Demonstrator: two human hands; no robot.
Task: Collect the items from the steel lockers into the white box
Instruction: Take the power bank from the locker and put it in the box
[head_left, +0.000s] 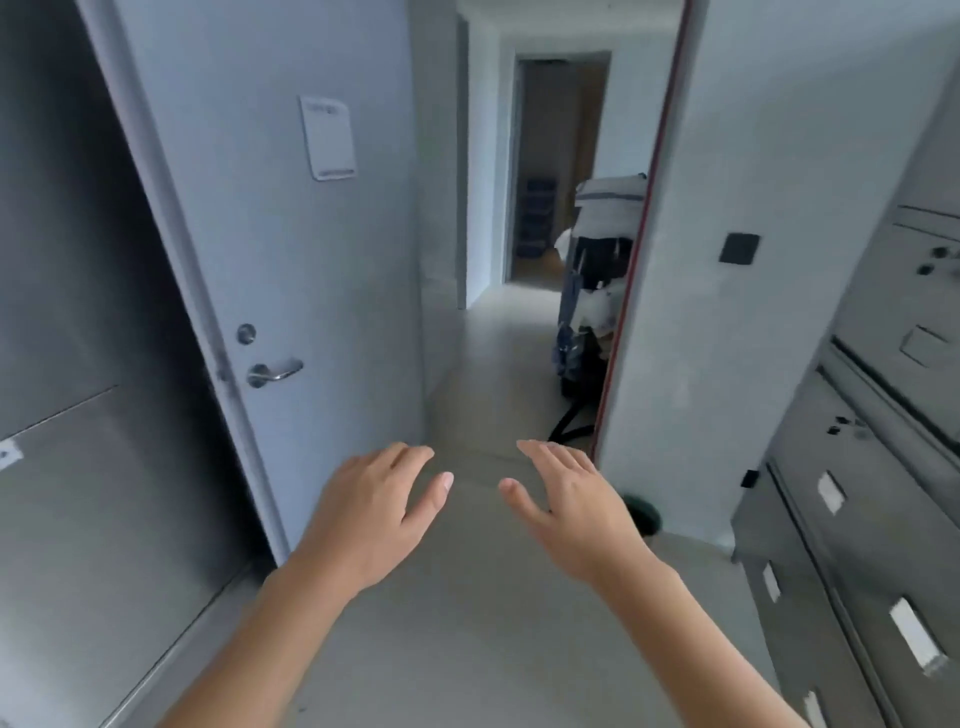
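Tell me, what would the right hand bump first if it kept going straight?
Probably nothing: the open right hand points along the pale grey hallway floor, which looks free. The dark cart piled with white bags stands slightly right of that line, though depth is unclear.

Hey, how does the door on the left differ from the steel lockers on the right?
The door is one tall pale blue panel; the steel lockers are grey, split into several fronts. The door has a lever handle and one white sign; the lockers carry several white labels.

Pale door (291, 218) left, lever handle (272, 372); laden cart (592, 291) down corridor; black wall plate (739, 249)
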